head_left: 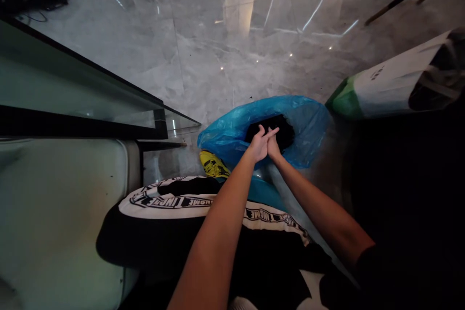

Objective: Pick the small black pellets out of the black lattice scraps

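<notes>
Both my arms reach down over a bin lined with a blue plastic bag (225, 131), whose dark opening sits in the middle. My left hand (258, 144) and my right hand (273, 145) meet above that opening, palms pressed against each other. The left fingers are stretched out. Nothing shows between the hands. The right hand's fingers are mostly hidden behind the left hand.
A glass table with a black frame (90, 126) stands at the left, a white seat (54, 213) below it. A white and green package (392, 82) lies at the right. A yellow shoe (212, 164) shows by the bin on the grey marble floor (218, 48).
</notes>
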Action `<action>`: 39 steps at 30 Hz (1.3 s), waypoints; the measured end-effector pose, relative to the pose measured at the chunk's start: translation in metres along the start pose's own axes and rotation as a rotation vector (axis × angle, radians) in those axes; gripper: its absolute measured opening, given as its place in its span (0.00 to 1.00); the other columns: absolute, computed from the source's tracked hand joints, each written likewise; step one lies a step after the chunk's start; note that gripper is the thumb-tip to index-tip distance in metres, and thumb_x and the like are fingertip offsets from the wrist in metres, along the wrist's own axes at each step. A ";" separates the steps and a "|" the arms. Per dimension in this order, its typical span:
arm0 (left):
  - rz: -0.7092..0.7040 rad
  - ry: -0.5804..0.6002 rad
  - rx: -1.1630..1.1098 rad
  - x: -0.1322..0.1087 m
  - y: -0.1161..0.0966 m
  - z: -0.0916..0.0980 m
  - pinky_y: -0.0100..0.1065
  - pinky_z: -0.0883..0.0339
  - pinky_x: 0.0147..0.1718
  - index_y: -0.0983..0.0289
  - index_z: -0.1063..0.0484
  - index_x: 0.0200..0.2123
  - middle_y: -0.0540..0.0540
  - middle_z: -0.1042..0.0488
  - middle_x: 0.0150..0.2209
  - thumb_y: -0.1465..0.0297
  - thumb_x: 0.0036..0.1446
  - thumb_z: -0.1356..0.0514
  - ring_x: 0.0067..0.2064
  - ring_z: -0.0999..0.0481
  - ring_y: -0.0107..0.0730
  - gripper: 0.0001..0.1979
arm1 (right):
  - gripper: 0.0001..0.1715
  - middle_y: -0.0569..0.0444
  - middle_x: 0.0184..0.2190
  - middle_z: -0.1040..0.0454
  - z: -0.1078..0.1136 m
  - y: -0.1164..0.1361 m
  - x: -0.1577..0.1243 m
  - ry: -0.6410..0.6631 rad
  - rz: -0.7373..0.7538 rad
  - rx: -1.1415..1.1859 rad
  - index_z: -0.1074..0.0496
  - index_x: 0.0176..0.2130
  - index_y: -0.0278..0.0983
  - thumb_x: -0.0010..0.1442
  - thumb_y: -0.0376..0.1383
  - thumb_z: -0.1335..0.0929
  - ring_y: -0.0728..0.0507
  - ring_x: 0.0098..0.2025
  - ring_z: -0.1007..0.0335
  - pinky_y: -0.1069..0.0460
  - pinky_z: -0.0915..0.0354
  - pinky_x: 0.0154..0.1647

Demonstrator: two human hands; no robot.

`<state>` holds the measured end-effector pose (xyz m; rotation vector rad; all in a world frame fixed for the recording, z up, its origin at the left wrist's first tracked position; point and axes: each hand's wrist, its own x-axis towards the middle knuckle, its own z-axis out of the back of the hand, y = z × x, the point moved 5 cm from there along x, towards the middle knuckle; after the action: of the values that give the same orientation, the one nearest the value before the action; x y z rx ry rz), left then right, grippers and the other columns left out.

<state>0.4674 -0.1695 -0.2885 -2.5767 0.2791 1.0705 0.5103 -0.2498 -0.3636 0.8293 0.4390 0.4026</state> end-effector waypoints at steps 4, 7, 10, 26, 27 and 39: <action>-0.112 -0.070 -0.010 0.001 -0.006 -0.007 0.64 0.26 0.71 0.58 0.30 0.76 0.66 0.29 0.76 0.49 0.79 0.37 0.71 0.23 0.57 0.32 | 0.32 0.41 0.76 0.28 0.017 -0.004 -0.005 0.064 0.108 0.060 0.26 0.72 0.40 0.77 0.49 0.25 0.29 0.75 0.27 0.26 0.30 0.77; -0.127 -0.107 -0.018 0.006 -0.004 -0.018 0.63 0.24 0.68 0.60 0.28 0.73 0.66 0.27 0.73 0.53 0.77 0.33 0.69 0.21 0.56 0.30 | 0.38 0.42 0.79 0.29 0.027 -0.004 -0.012 0.079 0.140 0.102 0.32 0.79 0.44 0.84 0.58 0.41 0.31 0.81 0.33 0.27 0.39 0.84; -0.108 -0.116 -0.009 0.009 0.001 -0.022 0.62 0.23 0.68 0.61 0.25 0.70 0.65 0.25 0.72 0.55 0.77 0.32 0.68 0.21 0.55 0.27 | 0.48 0.49 0.85 0.37 0.030 0.000 -0.018 0.111 0.213 0.112 0.39 0.85 0.48 0.82 0.63 0.52 0.35 0.87 0.44 0.32 0.47 0.89; -0.019 -0.022 -0.094 -0.003 0.004 -0.004 0.65 0.39 0.80 0.65 0.32 0.80 0.71 0.28 0.78 0.36 0.71 0.80 0.81 0.32 0.62 0.61 | 0.39 0.40 0.81 0.33 0.026 -0.001 -0.018 0.274 0.403 0.016 0.28 0.77 0.42 0.78 0.58 0.30 0.27 0.83 0.39 0.23 0.44 0.85; -0.017 -0.023 -0.090 -0.002 0.005 -0.003 0.65 0.38 0.80 0.63 0.33 0.81 0.70 0.29 0.79 0.36 0.71 0.79 0.81 0.32 0.62 0.60 | 0.38 0.40 0.80 0.32 0.026 -0.004 -0.018 0.260 0.383 0.023 0.27 0.75 0.41 0.77 0.55 0.27 0.27 0.81 0.35 0.24 0.40 0.83; 0.027 -0.110 0.319 0.010 0.005 0.024 0.62 0.22 0.67 0.60 0.27 0.73 0.66 0.25 0.72 0.51 0.78 0.34 0.68 0.20 0.55 0.30 | 0.33 0.41 0.76 0.29 -0.003 -0.001 -0.030 0.250 0.075 0.275 0.26 0.72 0.40 0.76 0.49 0.25 0.29 0.75 0.29 0.27 0.29 0.76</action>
<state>0.4569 -0.1658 -0.3123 -2.2303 0.4209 1.0752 0.4835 -0.2636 -0.3601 1.0690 0.7079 0.5261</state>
